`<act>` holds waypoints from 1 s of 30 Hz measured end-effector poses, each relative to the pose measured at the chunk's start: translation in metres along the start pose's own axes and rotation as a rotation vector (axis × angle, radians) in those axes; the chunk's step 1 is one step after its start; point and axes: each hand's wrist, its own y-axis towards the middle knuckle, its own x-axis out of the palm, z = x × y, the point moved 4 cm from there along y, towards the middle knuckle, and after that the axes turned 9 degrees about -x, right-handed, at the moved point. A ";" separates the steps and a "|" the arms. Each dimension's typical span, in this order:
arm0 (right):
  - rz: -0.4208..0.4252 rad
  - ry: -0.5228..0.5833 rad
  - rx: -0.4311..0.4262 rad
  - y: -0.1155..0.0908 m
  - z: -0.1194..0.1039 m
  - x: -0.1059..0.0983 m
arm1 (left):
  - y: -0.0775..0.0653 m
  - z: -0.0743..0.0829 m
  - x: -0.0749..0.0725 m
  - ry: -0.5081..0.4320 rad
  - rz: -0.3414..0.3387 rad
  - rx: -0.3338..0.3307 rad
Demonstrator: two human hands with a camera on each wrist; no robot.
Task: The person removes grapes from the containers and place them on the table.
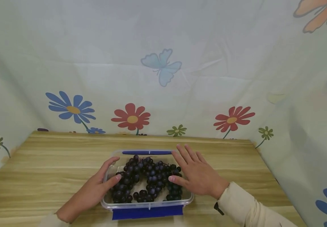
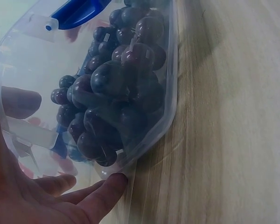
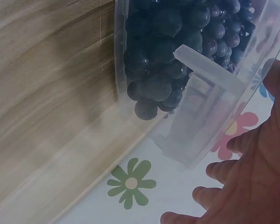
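A clear plastic food container [image 1: 149,205] with blue latch flaps stands on the wooden table. Bunches of dark grapes [image 1: 152,178] lie inside it. My left hand [image 1: 96,186] holds the container's left side, its thumb over the rim. In the left wrist view, its fingertips [image 2: 114,182] touch the outer wall low down. My right hand [image 1: 200,178] is at the right side with straight, spread fingers, its thumb over the rim. A translucent side latch [image 3: 196,107] hangs outward in the right wrist view. Whether a clear lid covers the grapes, I cannot tell.
The wood-grain table [image 1: 53,164] extends to both sides of the container. Behind it hangs a pale cloth [image 1: 95,37] printed with flowers and a butterfly, which also runs along the left and right sides.
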 end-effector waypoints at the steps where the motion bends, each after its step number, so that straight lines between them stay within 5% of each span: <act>1: 0.002 -0.009 -0.009 0.001 -0.001 -0.001 | 0.000 0.000 0.000 0.000 0.001 0.001; 30: -0.078 -0.216 -0.366 0.035 -0.038 -0.023 | 0.005 -0.001 0.000 -0.016 -0.012 -0.021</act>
